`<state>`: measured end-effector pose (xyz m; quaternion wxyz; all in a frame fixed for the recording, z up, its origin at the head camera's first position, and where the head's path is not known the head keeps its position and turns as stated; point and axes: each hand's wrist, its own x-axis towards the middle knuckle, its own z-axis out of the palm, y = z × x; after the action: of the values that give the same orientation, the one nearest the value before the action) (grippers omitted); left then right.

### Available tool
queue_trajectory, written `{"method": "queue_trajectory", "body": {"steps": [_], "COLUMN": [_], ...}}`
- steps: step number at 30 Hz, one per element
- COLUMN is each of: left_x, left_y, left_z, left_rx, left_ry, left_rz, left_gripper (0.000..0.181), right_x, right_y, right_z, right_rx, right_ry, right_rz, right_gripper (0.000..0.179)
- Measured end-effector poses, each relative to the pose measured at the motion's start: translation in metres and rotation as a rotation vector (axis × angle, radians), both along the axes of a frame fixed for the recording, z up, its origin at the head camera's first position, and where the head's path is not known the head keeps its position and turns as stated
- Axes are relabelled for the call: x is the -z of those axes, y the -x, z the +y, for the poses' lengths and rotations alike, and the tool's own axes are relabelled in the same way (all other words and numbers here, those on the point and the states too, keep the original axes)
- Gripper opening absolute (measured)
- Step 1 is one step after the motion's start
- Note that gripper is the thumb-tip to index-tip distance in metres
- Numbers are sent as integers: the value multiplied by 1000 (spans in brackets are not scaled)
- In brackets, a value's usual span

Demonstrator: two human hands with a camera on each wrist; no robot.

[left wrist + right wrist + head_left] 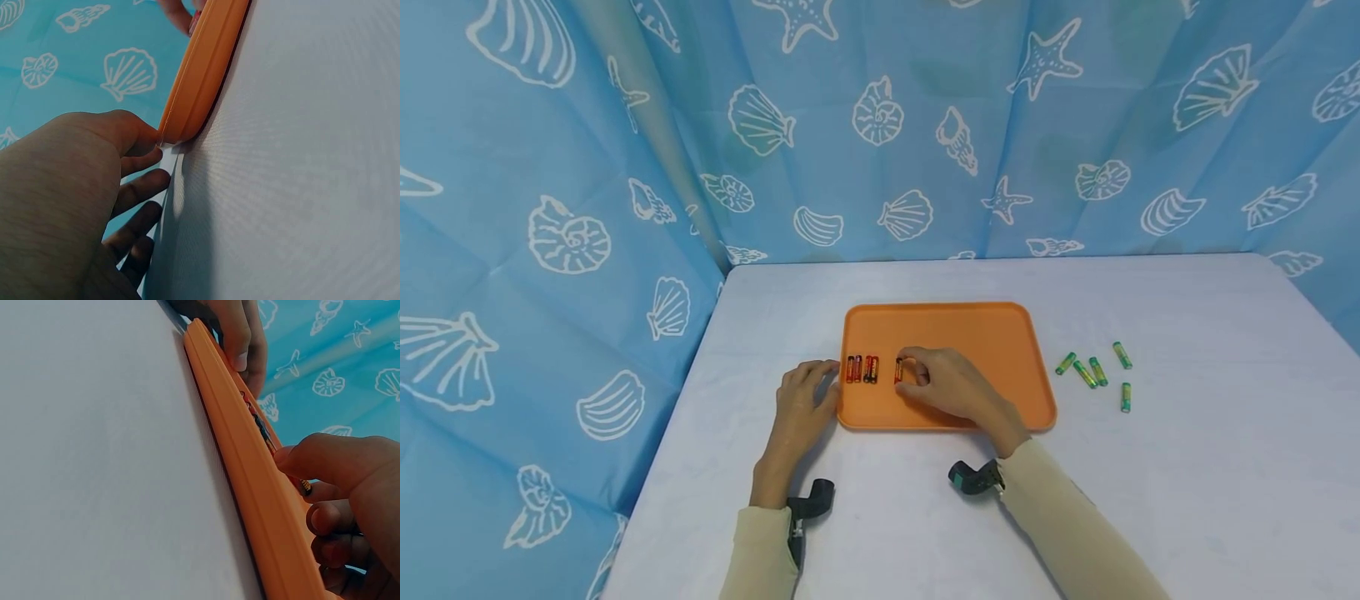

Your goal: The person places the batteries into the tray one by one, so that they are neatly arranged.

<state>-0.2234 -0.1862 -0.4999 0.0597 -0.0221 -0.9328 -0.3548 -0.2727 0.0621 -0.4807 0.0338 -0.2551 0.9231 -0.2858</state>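
In the head view, my right hand (951, 383) is over an orange tray (977, 329), pinching a red-and-black battery (898, 370) upright-lengthwise between thumb and fingers. Left of it, several similar red batteries (871, 369) lie side by side in the tray. My left hand (801, 412) is at the tray's left edge, thumb and fingertips against the rim, the other fingers loosely spread in the left wrist view. The right wrist view shows my thumb (312, 456) just over the tray's near rim, with the battery's end partly hidden behind the fingers.
Several green batteries (1097, 371) lie scattered on the white tablecloth (1195, 467) to the right of the tray. A blue curtain with white seashells (910, 125) hangs behind the table and along its left side.
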Motion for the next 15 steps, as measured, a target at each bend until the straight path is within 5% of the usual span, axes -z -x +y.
{"method": "queue_trajectory", "body": {"steps": [15], "left_x": [1], "left_y": [0], "left_z": [0], "left_rx": [2], "left_ry": [2], "left_rz": [-11], "left_gripper": [36], "right_x": [1], "right_y": [6], "right_z": [-15], "right_rx": [3], "right_ry": [-9], "right_rz": [-13], "right_gripper": [42]}}
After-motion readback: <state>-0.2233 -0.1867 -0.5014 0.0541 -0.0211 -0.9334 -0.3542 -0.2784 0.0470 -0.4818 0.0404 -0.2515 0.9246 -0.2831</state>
